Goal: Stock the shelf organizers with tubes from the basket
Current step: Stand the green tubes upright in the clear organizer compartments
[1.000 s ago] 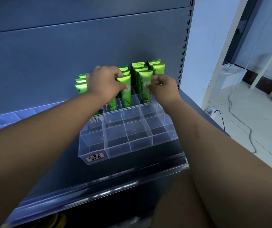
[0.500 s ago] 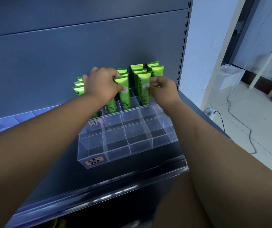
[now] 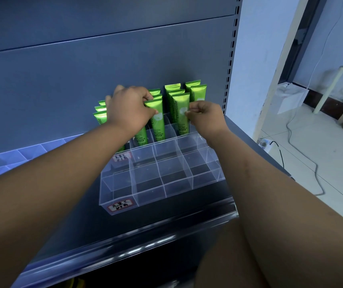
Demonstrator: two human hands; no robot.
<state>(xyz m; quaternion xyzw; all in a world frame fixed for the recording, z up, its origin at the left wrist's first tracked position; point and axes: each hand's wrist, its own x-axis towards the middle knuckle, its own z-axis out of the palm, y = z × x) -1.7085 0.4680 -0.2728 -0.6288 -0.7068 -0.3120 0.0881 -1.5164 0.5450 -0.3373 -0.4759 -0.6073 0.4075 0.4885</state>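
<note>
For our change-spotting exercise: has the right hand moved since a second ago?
No. The right hand still pinches the same green tube, unmoved against the clear organizer.

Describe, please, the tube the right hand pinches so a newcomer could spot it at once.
On the grey shelf, green tubes stand at the back of the clear organizer. Take the second file from the right: it is the front tube there. Alone among its neighbours, it has the right hand pinching its right edge.
</note>
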